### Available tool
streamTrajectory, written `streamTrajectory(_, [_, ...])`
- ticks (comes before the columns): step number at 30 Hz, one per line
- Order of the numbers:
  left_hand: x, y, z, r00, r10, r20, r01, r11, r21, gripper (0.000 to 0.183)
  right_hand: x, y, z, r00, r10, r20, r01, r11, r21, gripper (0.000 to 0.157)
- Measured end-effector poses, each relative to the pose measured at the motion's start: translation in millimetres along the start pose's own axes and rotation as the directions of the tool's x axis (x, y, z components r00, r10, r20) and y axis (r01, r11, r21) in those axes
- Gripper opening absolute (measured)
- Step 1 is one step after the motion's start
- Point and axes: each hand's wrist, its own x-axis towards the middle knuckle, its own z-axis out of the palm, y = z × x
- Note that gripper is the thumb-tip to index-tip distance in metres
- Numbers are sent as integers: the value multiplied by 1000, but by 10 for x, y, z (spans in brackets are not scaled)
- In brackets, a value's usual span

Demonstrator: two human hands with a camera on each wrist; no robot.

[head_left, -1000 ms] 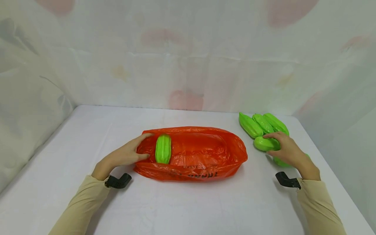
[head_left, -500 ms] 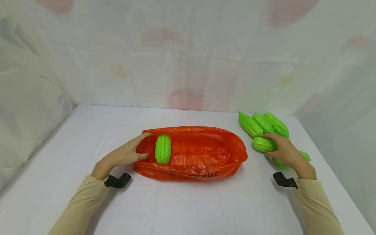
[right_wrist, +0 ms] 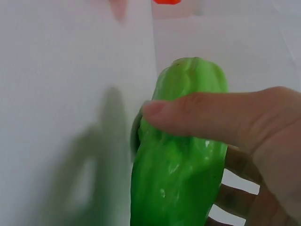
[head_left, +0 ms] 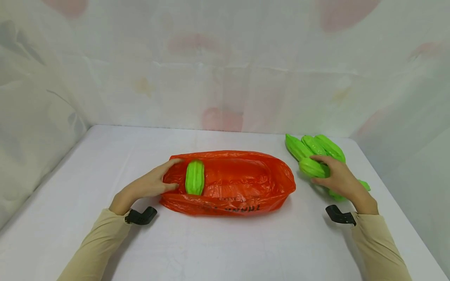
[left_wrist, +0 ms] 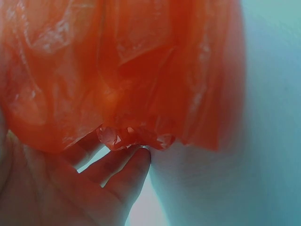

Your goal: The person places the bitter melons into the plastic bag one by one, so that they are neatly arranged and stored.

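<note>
A ribbed green gourd (head_left: 314, 168) is in my right hand (head_left: 337, 177), which grips it between thumb and fingers. In the right wrist view the thumb lies across this gourd (right_wrist: 178, 174), and its shadow falls on the table beside it. An open red plastic bag (head_left: 239, 171) lies in the middle of the table, with one gourd (head_left: 195, 177) inside at its left end. My left hand (head_left: 149, 183) holds the bag's left end, thumb and fingers spread at the opening. In the left wrist view several fingers (left_wrist: 136, 169) pass behind the bag's film.
Behind my right hand, several more green gourds (head_left: 298, 147) lie side by side at the table's back right. Another gourd (head_left: 363, 185) lies partly hidden under the right hand. A white table (head_left: 225, 249) meets hanging white sheeting (head_left: 225, 70) at the back and sides.
My right hand has moved slightly left with the gourd, which now looks raised and tilted, overlapping the gourds behind. The left hand and the bag have stayed put.
</note>
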Motion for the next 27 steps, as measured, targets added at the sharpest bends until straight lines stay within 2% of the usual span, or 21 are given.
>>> streamTrajectory(5, [2,5,-9,1000,13,2,-13,1000,-5,69,1,-44,-10,996,-53,-66,53,999,-4,68])
streamTrajectory(12, [4,10,-11,1000,16,3,-16,1000,1,69,-8,-130,-20,979,-123,-163,122,992,-16,66])
streamTrajectory(27, [-8,16,1,1000,10,4,-10,1000,-12,70,-74,-366,-51,962,-166,-217,166,986,-17,67])
